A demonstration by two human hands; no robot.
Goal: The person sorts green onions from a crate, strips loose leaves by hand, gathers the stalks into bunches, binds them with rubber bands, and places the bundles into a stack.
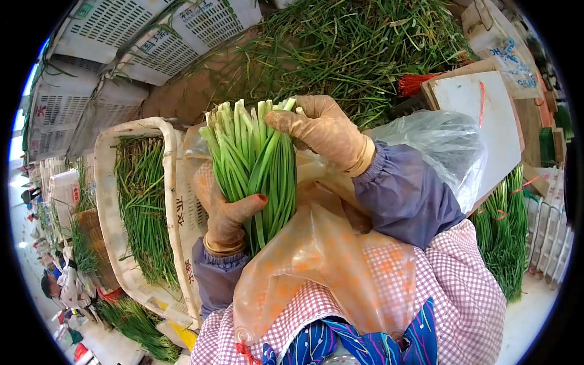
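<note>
My gloved left hand (228, 216) is wrapped round a thick bunch of green chives (255, 164), its thumb across the front. The pale cut ends point up and away from me, and the lower leaves run down behind my wrist. At the upper right of the bunch my gloved right hand (328, 131) is closed, with thumb and fingers pinching chive stalks near the cut ends. One pale tip shows between those fingers. Below the bunch, a clear plastic apron (310, 249) covers my lap.
On the left stands a white crate (167, 182) of chives. Loose trimmed leaves (365, 55) are heaped ahead. To the right are a white board (480, 115), a clear plastic bag (435, 143), red ties (413, 84) and bundled chives (502, 231). Stacked crates (115, 36) fill the upper left.
</note>
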